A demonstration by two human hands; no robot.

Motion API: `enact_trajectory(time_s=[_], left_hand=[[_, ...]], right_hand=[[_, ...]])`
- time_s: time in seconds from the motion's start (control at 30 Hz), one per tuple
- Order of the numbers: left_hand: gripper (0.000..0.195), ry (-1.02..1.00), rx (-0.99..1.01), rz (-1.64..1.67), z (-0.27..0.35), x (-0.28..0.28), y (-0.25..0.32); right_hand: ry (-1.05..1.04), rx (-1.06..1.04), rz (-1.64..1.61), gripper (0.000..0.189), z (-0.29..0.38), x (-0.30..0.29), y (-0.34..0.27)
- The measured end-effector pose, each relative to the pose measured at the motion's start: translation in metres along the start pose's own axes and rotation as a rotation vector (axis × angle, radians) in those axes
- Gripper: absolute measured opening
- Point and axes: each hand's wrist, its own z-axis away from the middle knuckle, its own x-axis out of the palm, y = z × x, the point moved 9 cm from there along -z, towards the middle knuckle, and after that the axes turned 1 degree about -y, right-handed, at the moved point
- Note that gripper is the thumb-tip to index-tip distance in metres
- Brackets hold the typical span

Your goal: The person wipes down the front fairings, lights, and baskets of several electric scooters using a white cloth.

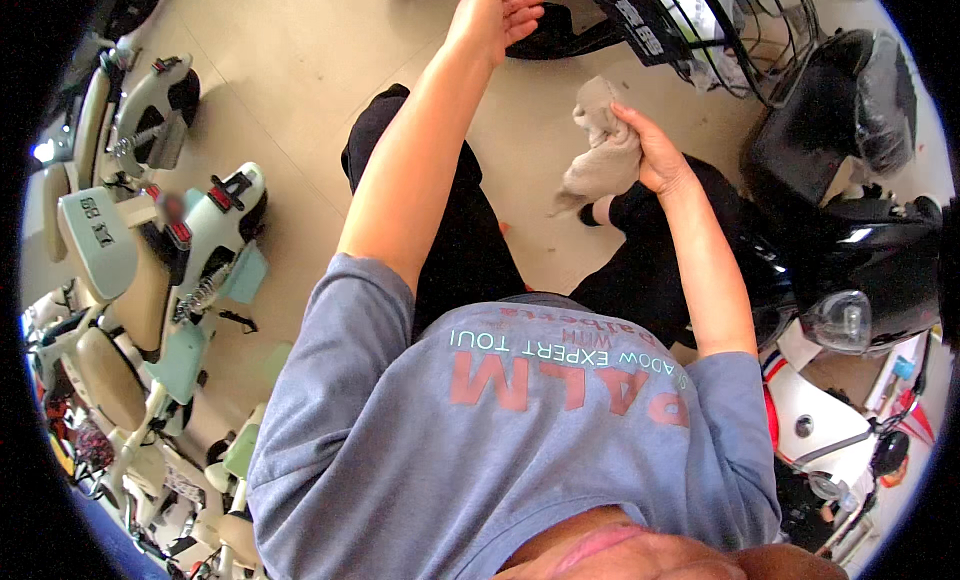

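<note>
My left hand (508, 16) reaches out at the top, palm turned to the right. Its fingers are extended and hold nothing. It is near a black curved part (559, 36) below a wire basket, but I cannot tell whether they touch. In my right hand (661, 158) is a crumpled beige-grey cloth (606, 164), pinched between the thumb and the hidden fingers. The cloth hangs over the floor, in front of my right leg (637, 269).
A black wire basket (720, 44) with a dark lettered panel (637, 25) stands at top right. Black glossy scooter bodywork (877, 242) and a white scooter body (817, 415) are close on my right. Several electric two-wheelers (180, 235) line the left across a tiled floor (270, 77).
</note>
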Motion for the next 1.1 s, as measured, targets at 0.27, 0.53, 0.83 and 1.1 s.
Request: enact_trajectory(time_s=[0.27, 0.53, 0.83, 1.1], left_hand=[[0.034, -0.011, -0.155, -0.571, 0.039, -0.028, -0.043], [0.058, -0.108, -0.177, -0.586, 0.083, -0.036, -0.067], [0.061, -0.257, -0.071, -0.696, 0.109, 0.01, -0.063], [0.058, -0.032, -0.035, -0.21, 0.112, -0.034, -0.067]], right_hand=[[-0.125, -0.225, -0.065, 0.029, -0.021, 0.023, -0.016], [-0.106, -0.447, 0.288, 0.036, -0.036, 0.036, -0.03], [-0.274, -0.493, 0.42, 0.044, -0.029, 0.063, -0.011], [0.0, -0.209, 0.496, 0.039, -0.029, 0.04, 0.006]])
